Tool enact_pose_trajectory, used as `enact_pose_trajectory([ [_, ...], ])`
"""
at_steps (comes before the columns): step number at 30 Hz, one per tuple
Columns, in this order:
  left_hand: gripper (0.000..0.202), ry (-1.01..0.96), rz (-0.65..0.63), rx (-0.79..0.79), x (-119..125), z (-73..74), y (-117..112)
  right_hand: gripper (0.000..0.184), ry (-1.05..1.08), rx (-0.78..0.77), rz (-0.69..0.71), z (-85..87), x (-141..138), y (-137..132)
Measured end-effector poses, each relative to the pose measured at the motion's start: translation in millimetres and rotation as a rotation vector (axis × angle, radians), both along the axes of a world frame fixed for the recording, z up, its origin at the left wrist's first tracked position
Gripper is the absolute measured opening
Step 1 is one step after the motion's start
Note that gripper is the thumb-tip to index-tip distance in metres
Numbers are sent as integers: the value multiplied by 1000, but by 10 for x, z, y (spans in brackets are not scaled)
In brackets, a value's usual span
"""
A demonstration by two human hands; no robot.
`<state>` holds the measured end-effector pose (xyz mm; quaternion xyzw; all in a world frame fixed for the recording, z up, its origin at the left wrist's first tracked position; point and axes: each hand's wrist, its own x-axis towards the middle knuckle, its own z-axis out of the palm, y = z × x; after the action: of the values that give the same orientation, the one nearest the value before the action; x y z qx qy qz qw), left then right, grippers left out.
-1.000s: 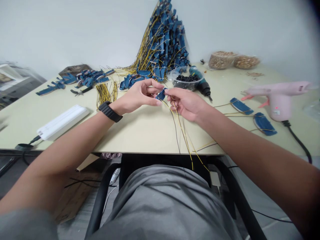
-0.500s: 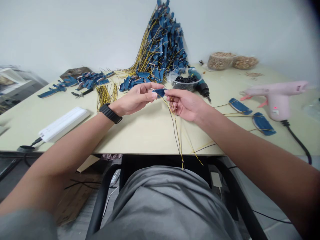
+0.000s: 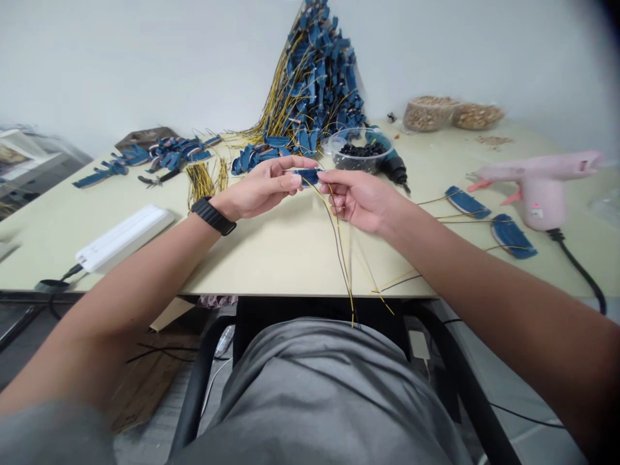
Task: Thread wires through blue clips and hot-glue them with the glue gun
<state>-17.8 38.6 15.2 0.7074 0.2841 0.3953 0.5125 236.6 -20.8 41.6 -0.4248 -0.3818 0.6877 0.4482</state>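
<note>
Between both hands, above the table, is a small curved blue piece [image 3: 309, 175]. My left hand [image 3: 268, 186], with a black band on its wrist, pinches the left end between thumb and fingers. The right end is gripped by thumb and forefinger of my right hand [image 3: 356, 196], whose other fingers curl inward. Thin yellow and black wires [image 3: 341, 248] hang from the piece past the table's front edge. Two similar blue pieces with wires, one of them a blue piece [image 3: 512, 236] near the edge, lie to the right of my right forearm.
A pink glue gun [image 3: 540, 184] with a black cord stands at right. Behind my hands are a tub of small black parts [image 3: 361, 152], a power drill [image 3: 393, 165] and a tall heap of wired blue pieces [image 3: 320, 84]. Left are pliers [image 3: 157, 179] and a white power strip [image 3: 124, 237].
Both hands keep hold of the blue piece in almost the same place. The view has shifted very slightly.
</note>
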Motion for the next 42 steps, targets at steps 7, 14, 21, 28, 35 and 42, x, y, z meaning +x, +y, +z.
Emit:
enact_pose_trajectory([
  [7, 82, 16, -30, -6, -31, 61, -28, 28, -61, 43, 61, 36, 41, -3],
  [14, 86, 13, -25, 8, -17, 49, -16, 32, -94, 59, 79, 49, 45, -11],
  [21, 83, 6, -47, 3, -64, -18, 59, 35, -126, 62, 93, 41, 24, -16],
  [28, 84, 2, -39, 9, -57, -5, 46, 36, -116, 70, 73, 30, 36, 3],
  [35, 79, 11, -40, 5, -90, -5, 70, 38, -234, 212, 19, 50, 39, -25],
  [42, 75, -22, -68, -10, -71, -30, 88, 31, -482, 520, -127, 18, 12, -125],
])
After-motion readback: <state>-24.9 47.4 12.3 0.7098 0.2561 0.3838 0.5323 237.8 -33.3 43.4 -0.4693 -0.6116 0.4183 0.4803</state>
